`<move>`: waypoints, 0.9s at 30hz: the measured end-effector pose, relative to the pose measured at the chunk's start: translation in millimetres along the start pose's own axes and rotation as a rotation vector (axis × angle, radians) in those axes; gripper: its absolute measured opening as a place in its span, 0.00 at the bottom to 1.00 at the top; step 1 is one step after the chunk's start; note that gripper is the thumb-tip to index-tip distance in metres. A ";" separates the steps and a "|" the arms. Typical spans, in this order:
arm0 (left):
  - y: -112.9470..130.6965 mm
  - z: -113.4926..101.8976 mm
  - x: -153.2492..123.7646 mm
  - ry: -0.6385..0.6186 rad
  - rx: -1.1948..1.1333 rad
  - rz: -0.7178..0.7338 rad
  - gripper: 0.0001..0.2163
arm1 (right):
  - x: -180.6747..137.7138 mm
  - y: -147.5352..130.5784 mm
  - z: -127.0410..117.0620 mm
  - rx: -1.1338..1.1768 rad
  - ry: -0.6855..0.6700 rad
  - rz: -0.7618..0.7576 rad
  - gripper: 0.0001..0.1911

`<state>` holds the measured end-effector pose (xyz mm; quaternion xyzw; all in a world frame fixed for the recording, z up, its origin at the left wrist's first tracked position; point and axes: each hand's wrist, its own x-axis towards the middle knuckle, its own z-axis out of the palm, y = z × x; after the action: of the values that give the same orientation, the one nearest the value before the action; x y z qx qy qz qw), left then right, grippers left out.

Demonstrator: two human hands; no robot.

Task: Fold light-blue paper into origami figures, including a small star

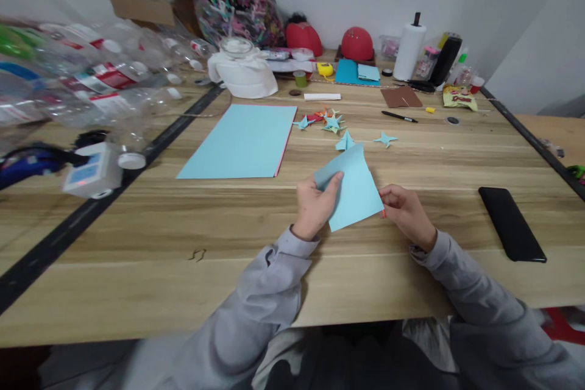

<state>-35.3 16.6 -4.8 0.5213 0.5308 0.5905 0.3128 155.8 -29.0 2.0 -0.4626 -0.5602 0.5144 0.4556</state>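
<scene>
A light blue sheet of paper (354, 186) is held just above the wooden table (228, 231) between both hands. My left hand (316, 204) pinches its left edge, thumb on top. My right hand (404, 212) grips the lower right corner, fingers curled. The sheet's upper edge curls upward.
A stack of light blue paper (240, 140) lies to the left. Several small folded paper shapes (331, 122) sit beyond the held sheet. A black phone (512, 223) lies at the right. Empty plastic bottles (91, 85) crowd the left side. A pen (398, 116), a paper towel roll (409, 50) and other clutter sit at the back.
</scene>
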 end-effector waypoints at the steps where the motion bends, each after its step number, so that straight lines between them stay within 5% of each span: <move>1: 0.2 -0.1 -0.1 0.001 0.002 -0.002 0.14 | 0.0 -0.7 0.1 0.005 -0.005 0.000 0.10; 27: 1.6 0.1 0.5 0.014 -0.014 -0.042 0.13 | 0.3 0.6 2.1 -0.014 0.080 0.002 0.10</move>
<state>-35.0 16.7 -3.1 0.5036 0.5399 0.5911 0.3248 153.7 -29.0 1.3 -0.4866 -0.5446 0.4921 0.4739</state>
